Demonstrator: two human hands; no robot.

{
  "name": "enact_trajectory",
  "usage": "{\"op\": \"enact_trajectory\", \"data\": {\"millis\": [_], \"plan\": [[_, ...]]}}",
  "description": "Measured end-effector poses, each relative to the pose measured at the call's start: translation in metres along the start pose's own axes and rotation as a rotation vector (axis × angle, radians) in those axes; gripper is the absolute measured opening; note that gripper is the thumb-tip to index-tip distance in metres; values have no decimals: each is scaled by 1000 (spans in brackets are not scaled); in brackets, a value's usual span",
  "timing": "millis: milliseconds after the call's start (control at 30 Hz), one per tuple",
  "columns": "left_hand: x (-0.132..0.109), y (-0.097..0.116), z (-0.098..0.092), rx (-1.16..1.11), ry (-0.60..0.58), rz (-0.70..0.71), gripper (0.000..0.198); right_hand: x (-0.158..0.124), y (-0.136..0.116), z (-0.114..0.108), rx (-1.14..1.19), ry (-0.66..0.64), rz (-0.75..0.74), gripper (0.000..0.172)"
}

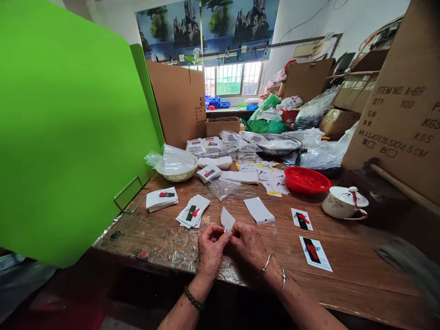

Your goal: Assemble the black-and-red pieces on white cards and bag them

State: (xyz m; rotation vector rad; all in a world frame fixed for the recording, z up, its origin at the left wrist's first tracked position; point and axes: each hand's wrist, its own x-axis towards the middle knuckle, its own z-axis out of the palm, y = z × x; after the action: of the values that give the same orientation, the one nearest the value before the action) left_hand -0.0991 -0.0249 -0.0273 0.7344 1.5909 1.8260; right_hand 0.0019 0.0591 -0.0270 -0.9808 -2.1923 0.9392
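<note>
My left hand [210,250] and my right hand [248,245] meet just above the near edge of the wooden table [343,275]. Together they pinch a small white paper piece [227,220] that sticks up between the fingertips. The left wrist wears a dark bead bracelet, the right wrist silver bangles. Just beyond the hands lies a white packet [259,210]. To the left sit a fanned stack of printed cards [192,211] and a second card stack [161,198]. Two printed cards [314,253] lie flat to the right.
A large green panel [68,128] walls off the left. A red bowl [305,179], a lidded white pot [343,201], a woven basket with plastic bags [177,167] and a metal basin [278,145] stand farther back. Cardboard boxes [402,105] crowd the right.
</note>
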Motion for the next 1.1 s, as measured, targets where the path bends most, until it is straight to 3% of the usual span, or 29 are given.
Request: {"op": "enact_trajectory", "data": {"millis": [133, 233, 433, 667, 900, 1100], "plan": [[1, -10, -13, -59, 13, -97, 30, 3, 1, -1, 290, -310, 98, 17], [0, -13, -18, -113, 19, -118, 31, 5, 1, 0, 371, -390, 82, 23], [-1, -11, -17, -122, 62, -187, 35, 3, 4, 17, -85, -183, -91, 17], [3, -7, -15, 117, 59, -200, 19, -6, 0, 24, -326, -117, -197, 18], [14, -5, -10, 803, 156, 68, 23, -17, -5, 36, -512, 5, -192, 13], [11, -7, -6, 905, 92, 135, 25, -24, 6, 44, -480, 152, -266, 12]]}}
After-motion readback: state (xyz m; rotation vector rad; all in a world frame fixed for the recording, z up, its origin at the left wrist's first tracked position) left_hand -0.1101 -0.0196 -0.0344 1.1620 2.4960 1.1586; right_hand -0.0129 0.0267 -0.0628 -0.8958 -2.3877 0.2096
